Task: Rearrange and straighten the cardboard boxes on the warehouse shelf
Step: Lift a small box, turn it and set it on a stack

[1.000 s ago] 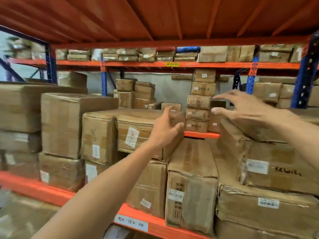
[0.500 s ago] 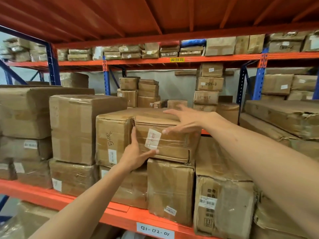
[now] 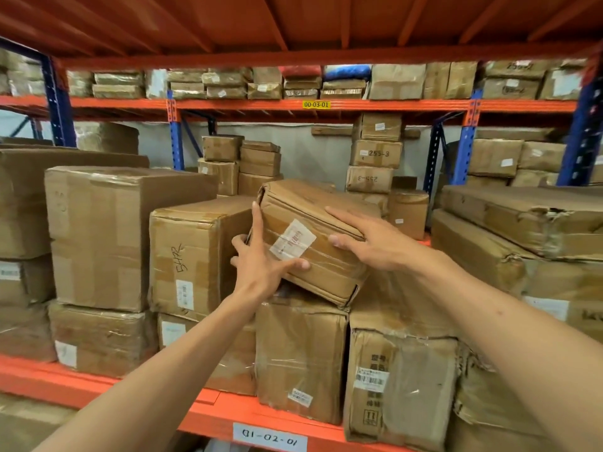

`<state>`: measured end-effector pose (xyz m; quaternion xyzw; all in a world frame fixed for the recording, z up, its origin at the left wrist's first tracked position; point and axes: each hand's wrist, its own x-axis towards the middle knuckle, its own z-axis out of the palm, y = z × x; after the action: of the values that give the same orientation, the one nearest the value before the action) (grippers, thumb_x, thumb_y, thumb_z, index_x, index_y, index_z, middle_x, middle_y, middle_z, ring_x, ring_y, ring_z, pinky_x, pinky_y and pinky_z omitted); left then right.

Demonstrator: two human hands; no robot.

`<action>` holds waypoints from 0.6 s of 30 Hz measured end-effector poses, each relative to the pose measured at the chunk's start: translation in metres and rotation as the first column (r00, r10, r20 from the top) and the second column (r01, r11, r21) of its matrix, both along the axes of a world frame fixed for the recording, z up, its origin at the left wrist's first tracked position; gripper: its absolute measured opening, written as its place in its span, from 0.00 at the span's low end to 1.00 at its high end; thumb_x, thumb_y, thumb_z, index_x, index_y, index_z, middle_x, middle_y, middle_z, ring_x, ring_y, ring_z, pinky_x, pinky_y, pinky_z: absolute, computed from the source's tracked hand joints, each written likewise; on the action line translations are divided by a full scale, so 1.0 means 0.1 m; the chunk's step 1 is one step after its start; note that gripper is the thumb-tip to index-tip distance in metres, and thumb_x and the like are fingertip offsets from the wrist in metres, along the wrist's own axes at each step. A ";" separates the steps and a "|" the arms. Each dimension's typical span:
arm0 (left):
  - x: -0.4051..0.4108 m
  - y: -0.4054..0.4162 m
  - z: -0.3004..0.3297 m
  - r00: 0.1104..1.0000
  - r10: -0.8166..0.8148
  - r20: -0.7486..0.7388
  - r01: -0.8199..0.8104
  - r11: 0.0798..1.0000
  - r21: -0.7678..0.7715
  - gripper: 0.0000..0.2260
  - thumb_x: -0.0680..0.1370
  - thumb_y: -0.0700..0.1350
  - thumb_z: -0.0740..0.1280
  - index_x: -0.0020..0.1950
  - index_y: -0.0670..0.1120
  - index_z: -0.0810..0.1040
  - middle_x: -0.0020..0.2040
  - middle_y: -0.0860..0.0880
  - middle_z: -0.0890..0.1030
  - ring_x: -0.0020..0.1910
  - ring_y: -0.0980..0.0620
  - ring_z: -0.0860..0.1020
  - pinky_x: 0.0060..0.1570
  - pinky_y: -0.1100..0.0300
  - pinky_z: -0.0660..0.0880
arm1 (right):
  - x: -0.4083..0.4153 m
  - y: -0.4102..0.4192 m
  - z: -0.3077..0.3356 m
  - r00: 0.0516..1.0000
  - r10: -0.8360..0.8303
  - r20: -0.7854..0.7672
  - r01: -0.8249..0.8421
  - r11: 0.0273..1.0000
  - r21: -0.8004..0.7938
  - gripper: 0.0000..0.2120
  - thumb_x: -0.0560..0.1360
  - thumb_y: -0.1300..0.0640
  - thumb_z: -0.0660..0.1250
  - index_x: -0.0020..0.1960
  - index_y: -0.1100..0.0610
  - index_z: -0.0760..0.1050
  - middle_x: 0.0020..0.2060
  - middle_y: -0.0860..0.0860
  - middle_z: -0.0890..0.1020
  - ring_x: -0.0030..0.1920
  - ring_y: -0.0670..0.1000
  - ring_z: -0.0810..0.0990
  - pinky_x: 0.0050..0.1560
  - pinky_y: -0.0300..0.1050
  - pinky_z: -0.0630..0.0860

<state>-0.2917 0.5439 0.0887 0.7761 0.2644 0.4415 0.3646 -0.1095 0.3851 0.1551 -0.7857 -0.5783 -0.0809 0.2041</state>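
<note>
A long taped cardboard box with a white label [image 3: 313, 230] is tilted, its left end raised, its lower right corner resting on the box below [image 3: 300, 360]. My left hand [image 3: 261, 259] grips its near left end, thumb under the front face, fingers up its left side. My right hand [image 3: 368, 239] presses on its top right edge, thumb on the front. Beside it on the left stands a box marked in black pen [image 3: 192, 256].
The orange shelf beam [image 3: 195, 415] carries a location label [image 3: 270, 441]. Big boxes [image 3: 98, 236] stack at left, long flat crushed cartons [image 3: 522, 230] at right, a torn barcode box [image 3: 401, 383] at lower right. Small box stacks [image 3: 375, 164] stand on the rear rack.
Both hands took hold of the labelled box; it has been lifted at its left end and tilted out of its flat position. The view moved closer.
</note>
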 end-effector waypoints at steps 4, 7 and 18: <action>0.18 -0.19 0.26 0.999 -0.010 0.035 0.003 0.984 0.179 0.70 0.59 0.55 0.86 0.80 0.64 0.34 0.76 0.43 0.57 0.72 0.36 0.57 0.71 0.35 0.58 | 0.11 -0.40 -0.22 0.986 0.025 -0.167 0.002 0.986 0.164 0.31 0.77 0.26 0.56 0.75 0.21 0.45 0.83 0.48 0.55 0.81 0.53 0.54 0.77 0.64 0.57; 0.34 -0.30 0.41 0.988 -0.149 0.047 0.132 0.957 0.260 0.71 0.57 0.57 0.86 0.81 0.61 0.34 0.78 0.48 0.54 0.75 0.41 0.57 0.74 0.39 0.59 | 0.20 -0.71 -0.42 0.979 0.020 -0.205 0.023 0.978 0.205 0.35 0.78 0.26 0.54 0.77 0.26 0.37 0.83 0.46 0.51 0.81 0.49 0.53 0.78 0.61 0.55; 0.94 -0.68 0.92 0.835 -0.425 -0.349 0.534 0.779 0.329 0.59 0.60 0.54 0.86 0.75 0.70 0.46 0.60 0.60 0.71 0.50 0.63 0.77 0.52 0.66 0.71 | 0.40 -1.28 0.45 0.938 -0.212 -0.274 0.278 0.933 0.227 0.74 0.51 0.29 0.83 0.74 0.28 0.26 0.77 0.57 0.67 0.69 0.60 0.74 0.68 0.57 0.69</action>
<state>-0.1974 0.4761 0.1802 0.9268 0.0014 0.2749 0.2557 -0.0691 0.2573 0.1998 -0.8221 -0.4295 -0.0841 0.3642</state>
